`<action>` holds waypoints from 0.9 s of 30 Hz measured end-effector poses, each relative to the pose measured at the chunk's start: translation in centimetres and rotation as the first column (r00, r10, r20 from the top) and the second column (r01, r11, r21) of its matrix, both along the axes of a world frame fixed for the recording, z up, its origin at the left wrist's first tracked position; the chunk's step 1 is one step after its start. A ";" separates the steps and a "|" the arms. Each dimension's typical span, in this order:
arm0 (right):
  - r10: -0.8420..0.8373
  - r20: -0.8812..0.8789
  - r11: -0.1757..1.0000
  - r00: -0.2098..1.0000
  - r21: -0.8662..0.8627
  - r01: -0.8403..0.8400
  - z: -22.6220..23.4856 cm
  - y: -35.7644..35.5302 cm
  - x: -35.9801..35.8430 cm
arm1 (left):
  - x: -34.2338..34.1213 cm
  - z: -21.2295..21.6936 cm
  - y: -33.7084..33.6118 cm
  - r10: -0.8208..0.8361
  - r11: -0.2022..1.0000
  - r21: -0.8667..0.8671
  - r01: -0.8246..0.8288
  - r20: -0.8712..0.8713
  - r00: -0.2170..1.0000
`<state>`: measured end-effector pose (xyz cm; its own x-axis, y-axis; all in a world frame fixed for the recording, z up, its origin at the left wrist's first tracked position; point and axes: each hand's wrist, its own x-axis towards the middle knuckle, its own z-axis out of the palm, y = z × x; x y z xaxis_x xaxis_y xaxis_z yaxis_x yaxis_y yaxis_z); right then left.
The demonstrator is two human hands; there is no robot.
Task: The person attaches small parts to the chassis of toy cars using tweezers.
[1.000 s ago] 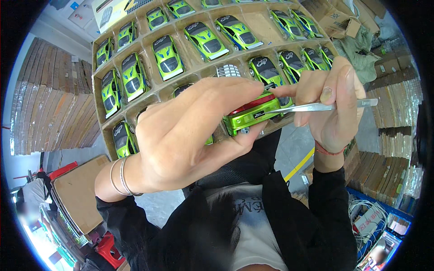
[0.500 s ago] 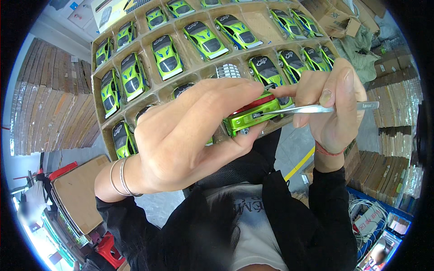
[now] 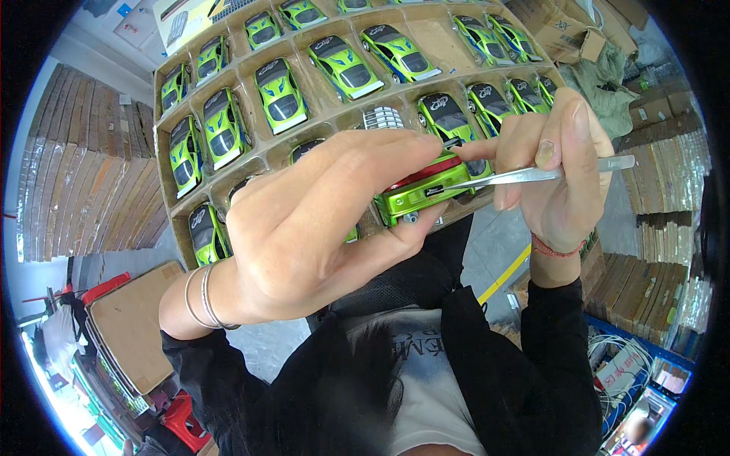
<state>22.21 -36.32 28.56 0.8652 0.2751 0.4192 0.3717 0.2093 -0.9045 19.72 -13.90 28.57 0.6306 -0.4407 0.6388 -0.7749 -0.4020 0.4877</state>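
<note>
My left hand [image 3: 312, 220] is closed around a green toy car [image 3: 414, 201], its end with a red strip and a small dark label facing me. In my right hand [image 3: 559, 175], metal tweezers [image 3: 525, 176] are pinched, their pointed tip at the car's end beside the dark label. A right fingertip reaches to the car's upper edge. Much of the car is covered by my left fingers. Beneath both hands lies a divided tray [image 3: 449, 34] holding several like green cars [image 3: 277, 95]. A sheet of small silvery stickers [image 3: 382, 118] lies in one compartment.
Stacks of flattened cardboard [image 3: 84, 167] stand at the left, more cardboard bundles [image 3: 635, 289] at the right. An open carton [image 3: 566, 34] sits at the far right. A red stool [image 3: 185, 424] is at the lower left. Tangled white cables [image 3: 627, 353] lie at the lower right.
The tweezers' rear end has risen slightly with my right hand, and their tip has shifted off the dark label, which now shows more fully. The left hand has hardly moved.
</note>
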 end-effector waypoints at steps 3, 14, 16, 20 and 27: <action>-0.002 0.000 1.000 1.000 0.005 0.002 -0.1 0.0 0.0 | 0.0 0.0 0.0 0.002 1.000 -0.003 -0.002 -0.005 1.000; 0.012 0.020 1.000 1.000 -0.010 -0.011 -0.1 0.0 0.3 | 0.0 -0.1 0.0 -0.003 1.000 -0.013 0.003 -0.005 1.000; -0.001 0.001 1.000 1.000 -0.018 0.001 0.2 0.1 0.2 | 0.1 -0.1 0.1 -0.011 1.000 -0.011 0.010 -0.020 1.000; -0.022 -0.008 0.999 1.000 -0.035 0.022 0.2 0.0 0.0 | 0.0 -0.2 0.1 -0.011 1.000 0.012 0.011 0.005 1.000; -0.014 -0.006 0.999 1.000 -0.038 0.014 0.4 0.1 0.1 | 0.0 -0.4 0.0 -0.018 1.000 0.008 0.017 0.049 0.999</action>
